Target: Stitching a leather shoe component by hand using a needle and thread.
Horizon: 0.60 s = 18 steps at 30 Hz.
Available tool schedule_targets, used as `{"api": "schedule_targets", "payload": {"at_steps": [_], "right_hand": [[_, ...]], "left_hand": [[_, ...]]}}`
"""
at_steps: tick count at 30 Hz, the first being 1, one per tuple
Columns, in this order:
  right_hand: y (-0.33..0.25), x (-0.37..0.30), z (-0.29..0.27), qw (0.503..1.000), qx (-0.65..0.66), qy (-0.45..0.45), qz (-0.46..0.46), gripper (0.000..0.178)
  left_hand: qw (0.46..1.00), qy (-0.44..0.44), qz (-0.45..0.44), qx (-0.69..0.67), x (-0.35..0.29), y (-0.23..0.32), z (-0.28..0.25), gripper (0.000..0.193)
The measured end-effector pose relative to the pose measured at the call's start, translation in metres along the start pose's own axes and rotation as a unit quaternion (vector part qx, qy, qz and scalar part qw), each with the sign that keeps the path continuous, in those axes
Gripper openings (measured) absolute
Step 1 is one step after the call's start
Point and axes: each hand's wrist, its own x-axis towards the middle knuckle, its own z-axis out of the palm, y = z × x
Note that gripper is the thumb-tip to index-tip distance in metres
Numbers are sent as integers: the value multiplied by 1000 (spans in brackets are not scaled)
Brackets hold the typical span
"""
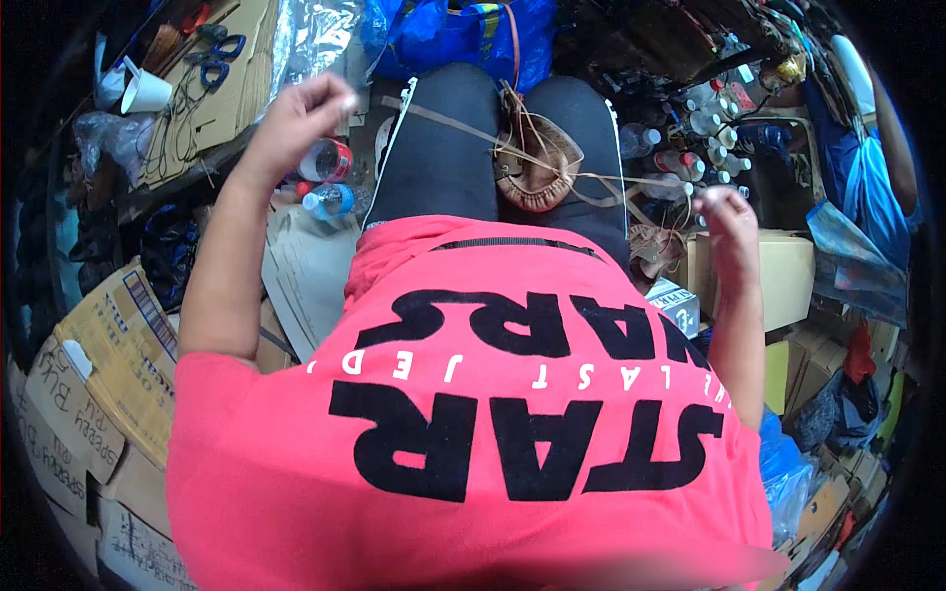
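A brown leather shoe upper (537, 177) with a gathered, stitched edge rests between my thighs. Thin tan lace (599, 178) stretches from it toward both sides. My left hand (307, 120) is raised beyond my left thigh, fingers closed in a pinch at the lace's left run; the last bit before the fingers is hard to see. Out past my right thigh, my right hand (730, 223) pinches the lace's other end. White wrapping or covering shows on fingertips of both hands. A second brown leather piece (655, 248) with loose laces lies by my right thigh.
Plastic bottles (333, 200) stand near my left thigh; several more bottles (705, 123) crowd the right. Blue-handled scissors (223, 59) and a white cup (146, 91) are on cardboard at upper left. A blue bag (468, 44) sits beyond my knees. Cardboard boxes (778, 281) flank me.
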Motion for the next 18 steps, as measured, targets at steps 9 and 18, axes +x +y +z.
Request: {"api": "schedule_targets", "payload": {"at_steps": [9,18], "right_hand": [[-66,21,109,855,470,-214,-41,23],[-28,-16,77,918,-338,-206,-9,17]], "left_hand": [[872,-185,172,-418,9,96,67,27],[915,-99,171,353,2,27,55,19]]}}
